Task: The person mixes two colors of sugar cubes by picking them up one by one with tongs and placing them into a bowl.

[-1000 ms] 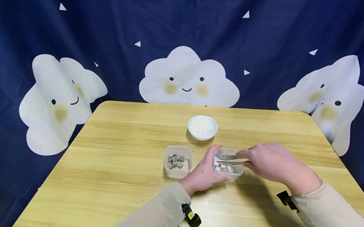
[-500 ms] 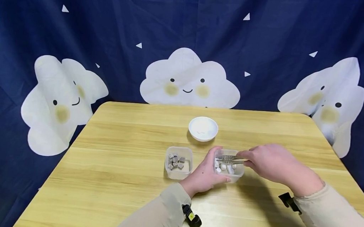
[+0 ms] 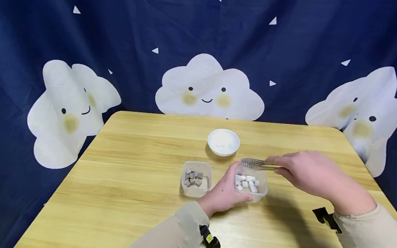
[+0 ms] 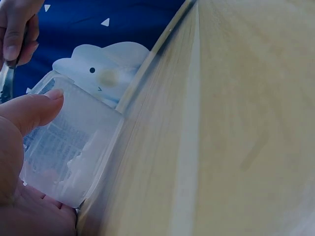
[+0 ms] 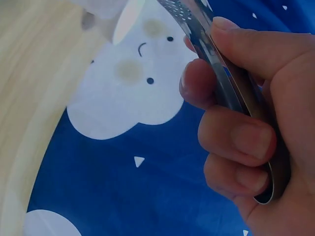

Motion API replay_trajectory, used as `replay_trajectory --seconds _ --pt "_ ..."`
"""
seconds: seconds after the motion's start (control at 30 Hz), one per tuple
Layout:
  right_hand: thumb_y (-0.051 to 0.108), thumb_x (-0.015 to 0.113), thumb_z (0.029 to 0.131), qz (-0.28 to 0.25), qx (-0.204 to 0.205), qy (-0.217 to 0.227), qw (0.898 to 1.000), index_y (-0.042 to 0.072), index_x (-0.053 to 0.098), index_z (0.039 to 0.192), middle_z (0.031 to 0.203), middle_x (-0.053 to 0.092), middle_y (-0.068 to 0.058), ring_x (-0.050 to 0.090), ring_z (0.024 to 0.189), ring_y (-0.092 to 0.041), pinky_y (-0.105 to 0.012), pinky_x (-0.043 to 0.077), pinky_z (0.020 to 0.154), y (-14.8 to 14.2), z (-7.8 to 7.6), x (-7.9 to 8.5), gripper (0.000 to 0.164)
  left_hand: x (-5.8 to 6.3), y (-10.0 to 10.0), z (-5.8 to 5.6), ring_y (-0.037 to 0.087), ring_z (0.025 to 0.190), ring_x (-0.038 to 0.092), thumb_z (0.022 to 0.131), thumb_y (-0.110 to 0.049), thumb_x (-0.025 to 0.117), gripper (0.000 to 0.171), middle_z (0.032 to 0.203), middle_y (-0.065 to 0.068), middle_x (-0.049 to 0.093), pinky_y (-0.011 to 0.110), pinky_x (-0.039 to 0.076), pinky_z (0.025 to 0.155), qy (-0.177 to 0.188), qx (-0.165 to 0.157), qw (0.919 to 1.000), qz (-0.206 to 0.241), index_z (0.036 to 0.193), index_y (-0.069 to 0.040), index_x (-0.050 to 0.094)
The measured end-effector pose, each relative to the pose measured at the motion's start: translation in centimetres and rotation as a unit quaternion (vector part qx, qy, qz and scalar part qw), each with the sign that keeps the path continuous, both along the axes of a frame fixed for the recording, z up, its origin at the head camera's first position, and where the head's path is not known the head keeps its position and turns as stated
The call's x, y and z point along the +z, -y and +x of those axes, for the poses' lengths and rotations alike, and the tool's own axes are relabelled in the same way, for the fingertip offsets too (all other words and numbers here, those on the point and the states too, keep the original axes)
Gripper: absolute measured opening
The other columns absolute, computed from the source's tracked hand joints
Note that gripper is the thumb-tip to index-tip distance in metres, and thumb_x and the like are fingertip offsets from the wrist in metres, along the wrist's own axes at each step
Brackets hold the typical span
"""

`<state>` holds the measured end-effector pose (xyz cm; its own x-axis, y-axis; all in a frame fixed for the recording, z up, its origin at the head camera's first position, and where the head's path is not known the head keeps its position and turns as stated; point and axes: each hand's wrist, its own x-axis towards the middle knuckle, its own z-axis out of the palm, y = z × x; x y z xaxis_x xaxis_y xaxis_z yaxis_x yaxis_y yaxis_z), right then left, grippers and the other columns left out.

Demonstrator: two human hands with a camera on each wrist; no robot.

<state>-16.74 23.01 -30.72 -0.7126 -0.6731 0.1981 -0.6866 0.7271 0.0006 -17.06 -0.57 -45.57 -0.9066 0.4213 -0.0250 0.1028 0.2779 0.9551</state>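
My left hand [image 3: 222,192] grips a clear plastic container [image 3: 261,196] from its left side, thumb at the near wall. Small white rounded pieces [image 3: 245,184] lie in it. In the left wrist view, the thumb [image 4: 47,105] presses the see-through wall and the fingers wrap the other side. My right hand [image 3: 306,173] holds metal tongs [image 3: 256,164] with perforated ends, tips pointing left over the container's far rim. The right wrist view shows fingers curled round the tongs' arms [image 5: 216,73]. I cannot tell if anything sits between the tips.
Left of the held container stands a second clear container [image 3: 195,193] with several greyish cubes [image 3: 192,177]. Farther back is a white bowl [image 3: 222,152] with a few thin marks inside. All stand on a wooden table [image 3: 127,180], a dark blue cloud-print curtain [image 3: 140,18] behind.
The right hand has raised the tongs from inside the container to above its far rim, uncovering the white pieces. The left hand keeps its grip. The whole view has shifted slightly.
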Motion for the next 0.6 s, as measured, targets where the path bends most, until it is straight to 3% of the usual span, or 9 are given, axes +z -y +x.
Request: replay_trajectory --seconds 0.17,0.33,0.6 --pt "0.016 0.075 0.091 -0.01 -0.01 -0.003 1.0 0.024 0.073 0.121 0.104 0.075 0.005 0.072 0.082 -0.02 -0.049 0.056 0.064 0.2 -1.0 0.1 0.032 -0.1 -0.1 -0.1 0.007 0.122 0.048 0.074 -0.025 0.091 0.106 0.149 -0.007 0.042 0.035 0.035 0.11 -0.014 -0.005 0.9999 0.005 0.155 -0.036 0.023" --pt "0.018 0.074 0.093 -0.017 -0.022 -0.004 1.0 0.024 0.072 0.125 0.104 0.075 0.005 0.072 0.084 -0.02 -0.05 0.055 0.066 1.1 -2.6 -0.7 0.032 -0.3 -0.1 -0.2 0.008 0.115 0.052 0.076 -0.026 0.091 0.105 0.142 -0.006 0.046 0.032 0.04 0.105 -0.021 -0.009 0.9997 0.005 0.156 -0.03 0.024" --pt "0.021 0.071 0.095 -0.026 -0.037 -0.007 0.999 0.026 0.072 0.12 0.091 0.073 0.007 0.067 0.073 -0.016 -0.045 0.05 0.056 2.7 -5.6 -2.5 0.026 -0.1 0.1 0.0 0.009 0.108 0.056 0.075 -0.02 0.091 0.103 0.133 -0.008 0.049 0.029 0.043 0.099 -0.005 -0.009 0.9994 0.032 0.155 -0.028 0.027"
